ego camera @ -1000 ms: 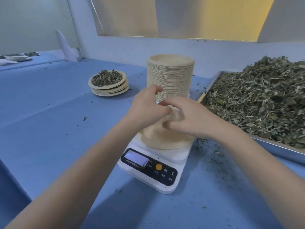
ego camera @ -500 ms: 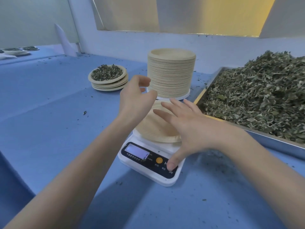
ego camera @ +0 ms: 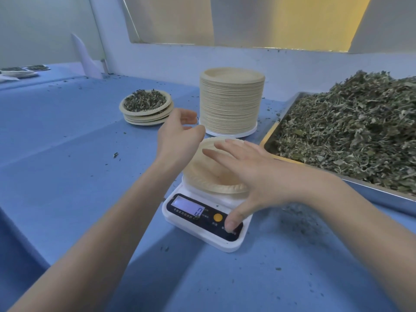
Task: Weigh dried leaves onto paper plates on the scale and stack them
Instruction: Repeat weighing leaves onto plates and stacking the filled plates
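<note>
An empty paper plate (ego camera: 209,176) lies on the white scale (ego camera: 202,230), whose display is lit. My right hand (ego camera: 252,174) hovers over the plate with fingers spread, and its thumb presses a button at the right of the scale's dark panel. My left hand (ego camera: 177,136) floats just left of the plate, fingers loosely curled, holding nothing. Behind the scale stands a tall stack of empty plates (ego camera: 231,102). A short stack of filled plates (ego camera: 146,106) topped with dried leaves sits to the left.
A metal tray (ego camera: 380,194) heaped with dried leaves (ego camera: 351,131) fills the right side. Leaf crumbs litter the blue tabletop (ego camera: 67,154). More filled plates (ego camera: 20,72) lie far back left, near a white wall.
Both hands let go of the plate, which now lies flat on the scale. My right thumb came down onto the scale's button panel and my left hand drew back to the left.
</note>
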`<state>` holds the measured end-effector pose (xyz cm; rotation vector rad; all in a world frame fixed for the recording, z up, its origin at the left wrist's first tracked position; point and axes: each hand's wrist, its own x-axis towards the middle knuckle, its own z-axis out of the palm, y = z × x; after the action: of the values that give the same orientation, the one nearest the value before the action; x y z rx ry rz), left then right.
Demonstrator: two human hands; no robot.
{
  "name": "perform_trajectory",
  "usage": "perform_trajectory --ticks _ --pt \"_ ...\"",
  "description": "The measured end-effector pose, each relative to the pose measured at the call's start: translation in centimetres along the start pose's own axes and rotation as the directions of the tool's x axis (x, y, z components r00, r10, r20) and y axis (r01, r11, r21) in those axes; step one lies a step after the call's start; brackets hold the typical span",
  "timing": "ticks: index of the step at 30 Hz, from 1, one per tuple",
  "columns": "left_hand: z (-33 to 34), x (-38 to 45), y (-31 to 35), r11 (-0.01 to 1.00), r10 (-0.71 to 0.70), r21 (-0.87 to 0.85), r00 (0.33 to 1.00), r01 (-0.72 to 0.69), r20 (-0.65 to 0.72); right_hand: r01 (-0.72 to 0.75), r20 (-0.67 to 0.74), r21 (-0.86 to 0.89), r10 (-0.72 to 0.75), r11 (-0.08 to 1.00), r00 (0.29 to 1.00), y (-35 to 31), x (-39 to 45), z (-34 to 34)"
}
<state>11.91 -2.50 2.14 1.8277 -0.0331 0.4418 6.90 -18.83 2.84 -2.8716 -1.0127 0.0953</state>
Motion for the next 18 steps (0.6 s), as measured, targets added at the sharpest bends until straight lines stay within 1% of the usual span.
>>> perform_trajectory --ticks 2,4,6,7,8,10,13,16,18 --pt "0.0 -0.1 -0.2 1.0 -0.008 0.015 1.0 0.008 0.007 -0.006 -0.048 0.079 0.01 0.997 0.999 -0.1 -0.1 -0.4" --pt "0.0 -0.1 -0.4 1.0 -0.012 0.026 1.0 0.012 0.023 -0.039 -0.149 0.167 0.064 0.985 0.987 0.1 -0.1 -0.6" --pt "0.1 -0.1 -0.4 0.999 0.001 0.048 0.999 -0.003 0.052 -0.071 -0.241 0.343 0.161 0.937 0.957 0.8 0.0 -0.6" --pt "0.2 -0.2 -0.4 0.998 0.013 0.063 0.997 -0.017 0.074 -0.077 -0.261 0.418 0.201 0.905 0.944 1.2 0.0 -0.5" --pt "0.4 -0.3 -0.3 0.997 0.024 0.077 0.994 -0.032 0.104 -0.082 -0.27 0.454 0.224 0.887 0.937 1.6 0.0 -0.4" --pt "0.9 -0.5 0.1 0.992 0.045 0.105 0.979 -0.067 0.197 -0.093 -0.272 0.466 0.243 0.88 0.931 2.4 0.1 -0.2" --pt "2.1 -0.7 1.2 0.98 0.083 0.145 0.939 -0.138 0.335 -0.099 -0.296 0.469 0.262 0.877 0.919 3.4 0.0 -0.6" --pt "4.3 -0.7 2.8 0.95 0.142 0.197 0.899 -0.241 0.414 -0.091 -0.346 0.466 0.276 0.88 0.897 4.8 -1.1 -1.6" --pt "6.5 -0.5 3.9 0.929 0.177 0.213 0.869 -0.303 0.462 -0.113 -0.366 0.45 0.298 0.886 0.882 6.1 -2.2 -2.4"
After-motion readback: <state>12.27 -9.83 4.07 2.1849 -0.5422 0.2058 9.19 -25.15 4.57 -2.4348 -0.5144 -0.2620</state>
